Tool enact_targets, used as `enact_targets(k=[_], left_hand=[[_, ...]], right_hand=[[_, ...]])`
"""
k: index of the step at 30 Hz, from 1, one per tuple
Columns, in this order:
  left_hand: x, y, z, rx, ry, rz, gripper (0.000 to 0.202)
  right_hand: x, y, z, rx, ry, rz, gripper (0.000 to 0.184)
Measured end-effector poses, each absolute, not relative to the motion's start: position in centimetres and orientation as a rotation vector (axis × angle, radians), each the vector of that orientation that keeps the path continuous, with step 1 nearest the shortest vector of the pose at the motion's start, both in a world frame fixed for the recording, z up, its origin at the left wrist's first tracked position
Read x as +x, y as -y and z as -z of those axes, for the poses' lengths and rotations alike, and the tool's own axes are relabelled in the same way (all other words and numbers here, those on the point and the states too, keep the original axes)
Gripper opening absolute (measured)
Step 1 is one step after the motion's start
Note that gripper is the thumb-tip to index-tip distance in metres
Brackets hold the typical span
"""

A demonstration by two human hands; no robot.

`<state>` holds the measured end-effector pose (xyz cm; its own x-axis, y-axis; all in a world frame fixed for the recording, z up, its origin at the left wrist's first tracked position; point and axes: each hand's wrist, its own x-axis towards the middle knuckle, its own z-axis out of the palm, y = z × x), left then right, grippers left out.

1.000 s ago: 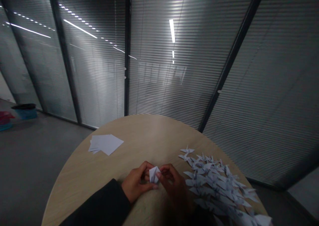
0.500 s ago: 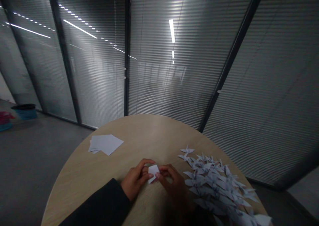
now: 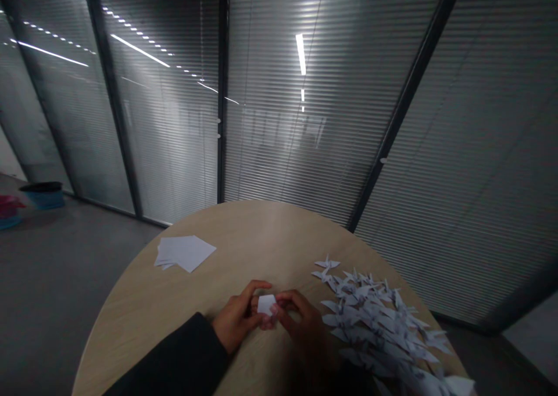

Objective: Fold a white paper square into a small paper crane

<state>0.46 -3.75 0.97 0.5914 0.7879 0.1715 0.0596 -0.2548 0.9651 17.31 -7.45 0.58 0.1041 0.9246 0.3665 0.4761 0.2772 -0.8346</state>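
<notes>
A small folded piece of white paper (image 3: 265,304) is held between both hands above the near middle of the round table (image 3: 261,227). My left hand (image 3: 238,316) grips its left side, thumb in front and index finger arched above. From the right, my right hand (image 3: 300,316) pinches the paper's edge between thumb and fingers. The lower part of the paper is hidden by fingertips. Many folded white paper cranes (image 3: 375,314) lie heaped to the right of my right hand.
A small stack of white paper sheets (image 3: 185,252) lies at the table's far left. Glass partitions with blinds (image 3: 288,163) stand behind the table. On the floor at left are a blue bin (image 3: 46,198) and a red and blue container (image 3: 9,213).
The folded paper has turned slightly between my fingers, and its visible face looks smaller. My left thumb and right fingers have shifted a little. The cranes and sheets stay where they were.
</notes>
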Motion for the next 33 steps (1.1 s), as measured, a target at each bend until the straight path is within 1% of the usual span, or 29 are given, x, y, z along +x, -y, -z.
enact_targets(k=[3,6,8,13,18,23,28,33], left_hand=[[0.4,3.8,-0.6,1.784,-0.703,-0.767,0.050],[0.3,3.8,0.1,1.862,-0.659,-0.736,0.055],[0.2,3.7,0.3,1.904,-0.639,-0.741,0.055],[0.1,3.8,-0.7,1.939,-0.714,-0.800,0.046],[0.2,3.3,-1.5,1.766,-0.857,-0.941,0.037],[0.2,2.9,-1.6,1.588,-0.911,-1.069,0.032],[0.2,3.2,-1.9,1.569,-0.909,-1.039,0.025],[0.3,3.5,-2.4,1.461,-0.853,-1.028,0.024]], right_hand=[[17.2,7.6,-0.6,-1.326,1.563,-0.606,0.022],[17.0,7.8,-1.0,-1.332,1.615,-0.590,0.015],[16.9,8.0,-1.3,-1.355,1.616,-0.582,0.014],[16.9,7.8,-1.5,-1.408,1.506,-0.549,0.018],[17.0,7.5,-1.3,-1.470,1.430,-0.607,0.024],[17.0,7.5,-0.8,-1.480,1.430,-0.623,0.021],[17.3,7.3,-0.3,-1.469,1.491,-0.719,0.022],[17.6,7.4,-0.6,-1.490,1.569,-0.768,0.029]])
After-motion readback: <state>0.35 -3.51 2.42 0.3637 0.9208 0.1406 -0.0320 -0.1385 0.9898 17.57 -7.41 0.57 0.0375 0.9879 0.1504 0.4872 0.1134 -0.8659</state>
